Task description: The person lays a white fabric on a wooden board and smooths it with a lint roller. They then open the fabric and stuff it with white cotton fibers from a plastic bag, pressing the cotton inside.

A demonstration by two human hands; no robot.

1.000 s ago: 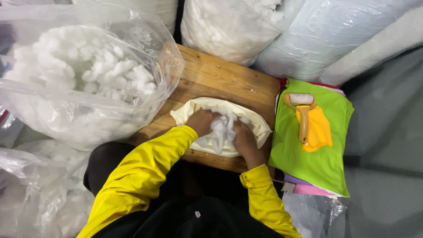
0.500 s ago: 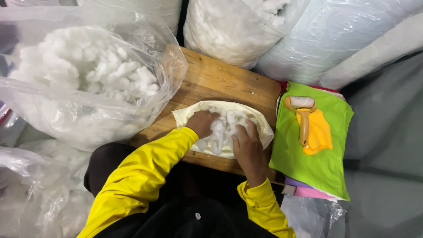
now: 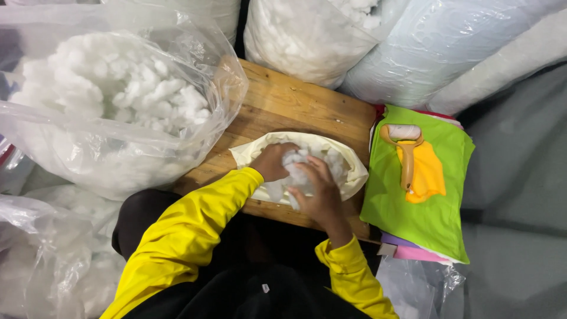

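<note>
At centre frame a soft cream fabric case [image 3: 348, 168] lies on the wooden table [image 3: 283, 106], its long axis running left to right and its open mouth facing the person. The left hand [image 3: 274, 160] is buried inside, grip hidden, while the right hand [image 3: 319, 192] presses a fluffy white stuffing clump [image 3: 295, 168]. Crinkly clear bags of stuffing [image 3: 112, 106] crowd the left and top edges; flat green fabric [image 3: 422, 207] with a yellow-handled roller [image 3: 406, 155] borders the right.

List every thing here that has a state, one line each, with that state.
Cream fabric cover: open, partly stuffed.
White stuffing: pressed in by both hands.
Left hand: inside the cover.
Right hand: gripping stuffing.
Clear plastic bag: open, full.
Green fabric: flat, stacked.
Roller tool: lying idle.
</note>
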